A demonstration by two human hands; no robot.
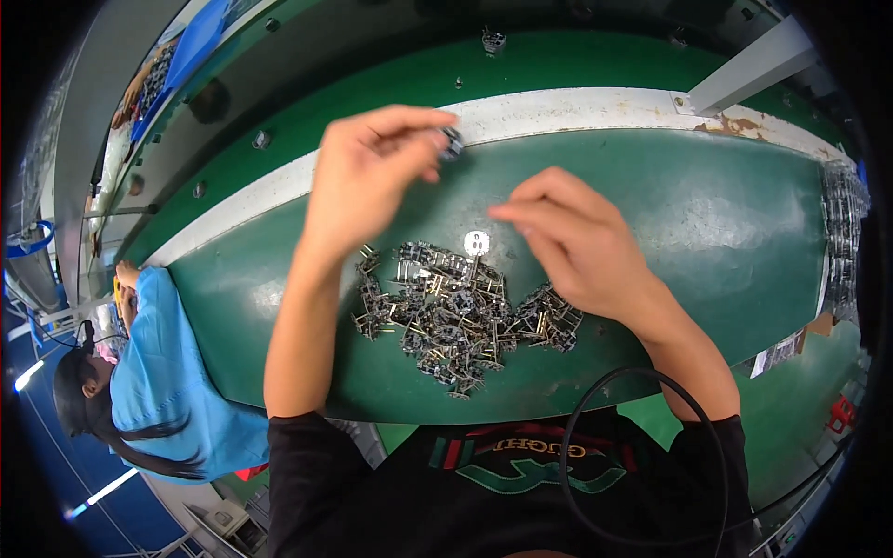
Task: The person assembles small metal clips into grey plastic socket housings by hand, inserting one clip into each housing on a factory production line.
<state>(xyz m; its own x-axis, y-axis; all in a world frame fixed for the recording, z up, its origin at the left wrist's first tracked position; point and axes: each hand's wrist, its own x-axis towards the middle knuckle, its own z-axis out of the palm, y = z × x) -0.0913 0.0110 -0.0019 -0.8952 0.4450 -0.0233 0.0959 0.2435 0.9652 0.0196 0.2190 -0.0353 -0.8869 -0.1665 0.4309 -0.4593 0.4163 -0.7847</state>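
Note:
My left hand (372, 158) is raised near the white strip, thumb and forefinger pinching a small dark round electronic part (451, 143), slightly smeared by motion. My right hand (581, 242) hovers above the right side of a pile, its fingers drawn together; whether anything is between the fingertips cannot be made out. Between and below both hands lies the heap of small electronic parts with metal pins (456, 312). One part with a white round face (477, 244) sticks out at the heap's far edge, close to my right fingertips.
The heap rests on a green tabletop (726, 242), bounded at the far side by a white strip (577, 107) with a metal post (753, 70). Stacked clear trays (842, 242) stand at the right end. A person in blue (177, 372) sits at left. A black cable (642, 372) loops near my right arm.

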